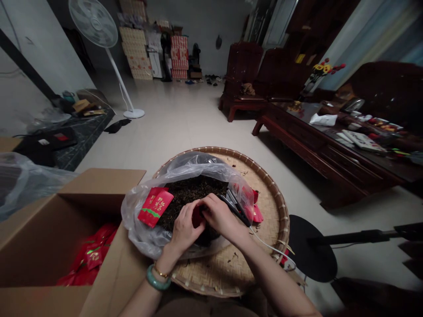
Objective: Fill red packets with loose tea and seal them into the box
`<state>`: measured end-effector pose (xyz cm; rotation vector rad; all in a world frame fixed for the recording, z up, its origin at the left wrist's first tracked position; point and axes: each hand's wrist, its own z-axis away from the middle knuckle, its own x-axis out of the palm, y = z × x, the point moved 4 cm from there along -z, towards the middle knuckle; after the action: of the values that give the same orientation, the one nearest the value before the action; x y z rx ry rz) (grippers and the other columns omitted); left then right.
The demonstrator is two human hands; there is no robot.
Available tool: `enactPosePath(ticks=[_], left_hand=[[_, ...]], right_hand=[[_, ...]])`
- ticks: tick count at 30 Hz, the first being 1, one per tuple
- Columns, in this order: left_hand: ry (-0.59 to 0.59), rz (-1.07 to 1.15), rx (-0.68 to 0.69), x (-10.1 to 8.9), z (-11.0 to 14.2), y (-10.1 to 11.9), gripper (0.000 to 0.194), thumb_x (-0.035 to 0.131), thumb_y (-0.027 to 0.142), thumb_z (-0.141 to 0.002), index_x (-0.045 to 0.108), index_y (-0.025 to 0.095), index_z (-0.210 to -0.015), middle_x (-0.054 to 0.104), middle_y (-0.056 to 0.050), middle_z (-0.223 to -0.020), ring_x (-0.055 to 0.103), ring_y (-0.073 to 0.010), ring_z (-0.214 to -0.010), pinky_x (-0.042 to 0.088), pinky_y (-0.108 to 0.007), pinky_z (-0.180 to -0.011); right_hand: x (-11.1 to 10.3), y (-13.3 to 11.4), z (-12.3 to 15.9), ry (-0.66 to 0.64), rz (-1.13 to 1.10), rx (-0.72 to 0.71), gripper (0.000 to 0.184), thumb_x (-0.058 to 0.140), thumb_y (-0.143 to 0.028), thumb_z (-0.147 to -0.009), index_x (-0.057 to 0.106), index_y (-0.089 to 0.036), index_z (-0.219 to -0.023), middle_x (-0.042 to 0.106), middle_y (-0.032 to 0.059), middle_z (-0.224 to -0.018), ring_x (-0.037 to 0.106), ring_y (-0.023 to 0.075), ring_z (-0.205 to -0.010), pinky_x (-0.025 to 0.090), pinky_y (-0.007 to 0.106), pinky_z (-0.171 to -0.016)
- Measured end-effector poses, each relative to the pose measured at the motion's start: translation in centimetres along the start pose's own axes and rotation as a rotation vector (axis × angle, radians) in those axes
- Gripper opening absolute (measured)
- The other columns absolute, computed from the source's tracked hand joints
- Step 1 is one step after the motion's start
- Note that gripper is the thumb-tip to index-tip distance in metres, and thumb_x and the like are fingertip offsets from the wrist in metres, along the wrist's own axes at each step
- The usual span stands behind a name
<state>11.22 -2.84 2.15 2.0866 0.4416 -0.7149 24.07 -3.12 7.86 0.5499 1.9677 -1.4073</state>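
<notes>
both hands (201,216) pinched round a small red packet (197,215); open floor beyond the basket's rim (282,207)

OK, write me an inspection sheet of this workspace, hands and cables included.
Surface: round woven tray, raised rim.
Job's things: open plastic bag of dark dried leaves; two red packets at its left.
Clutter: leaf bits strewn on the tray.
Hands: left and right both on a small red packet over the leaves.
Cables: white cable from a black tool, crossing the rim.
Surroundings: open carton left; standing fan ahead.
</notes>
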Motion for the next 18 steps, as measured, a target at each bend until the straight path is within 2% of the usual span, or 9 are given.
enactPosePath(ticks=[3, 5, 8, 13, 18], left_hand=[[0.022, -0.011, -0.003, -0.1, 0.0, -0.3, 0.055, 0.059, 0.017, -0.073, 0.042, 0.020, -0.125, 0.059, -0.009, -0.110, 0.059, -0.0247, -0.102, 0.053, -0.041, -0.087], [0.015, 0.023, -0.031, -0.1, 0.1, -0.4, 0.056, 0.060, 0.019, -0.074, 0.041, 0.020, -0.127, 0.058, -0.010, -0.112, 0.059, -0.0237, -0.103, 0.055, -0.038, -0.082], [0.007, 0.109, -0.091, 0.0, 0.1, -0.6, 0.058, 0.061, 0.020, -0.076, 0.038, 0.020, -0.129, 0.056, -0.011, -0.115, 0.058, -0.0222, -0.103, 0.058, -0.032, -0.073], [0.008, 0.177, -0.125, -0.1, 0.3, -0.7, 0.062, 0.062, 0.016, -0.072, 0.039, 0.021, -0.130, 0.055, -0.009, -0.112, 0.058, -0.0217, -0.101, 0.058, -0.032, -0.075], [-0.026, 0.168, -0.102, -0.3, 0.3, -0.6, 0.066, 0.060, 0.013, -0.069, 0.039, 0.022, -0.130, 0.056, -0.009, -0.111, 0.058, -0.0220, -0.099, 0.055, -0.036, -0.079]], right_hand=[[-0.5, -0.5, 0.4, 0.020, -0.130, -0.073, 0.043, 0.044, 0.000, -0.077, 0.059, -0.023, -0.110, 0.060, 0.0056, -0.099, 0.058, 0.0187, -0.091, 0.048, 0.032, -0.081], [-1.3, -0.7, 0.7, 0.088, -0.176, -0.083, 0.043, 0.042, -0.003, -0.080, 0.058, -0.024, -0.114, 0.062, 0.0057, -0.099, 0.058, 0.0187, -0.091, 0.048, 0.034, -0.081], [-2.0, -0.7, 1.1, 0.147, -0.125, -0.065, 0.039, 0.043, -0.006, -0.082, 0.059, -0.023, -0.114, 0.062, 0.0069, -0.100, 0.056, 0.0205, -0.093, 0.047, 0.038, -0.083], [-0.3, -0.9, 1.6, -0.022, 0.103, -0.058, 0.019, 0.064, -0.027, -0.080, 0.067, -0.022, -0.098, 0.058, 0.0101, -0.105, 0.044, 0.0281, -0.111, 0.041, 0.045, -0.095], [0.6, -0.6, 1.6, -0.148, 0.206, 0.006, 0.017, 0.058, -0.028, -0.085, 0.067, -0.019, -0.097, 0.058, 0.0102, -0.104, 0.050, 0.0241, -0.102, 0.045, 0.039, -0.089]])
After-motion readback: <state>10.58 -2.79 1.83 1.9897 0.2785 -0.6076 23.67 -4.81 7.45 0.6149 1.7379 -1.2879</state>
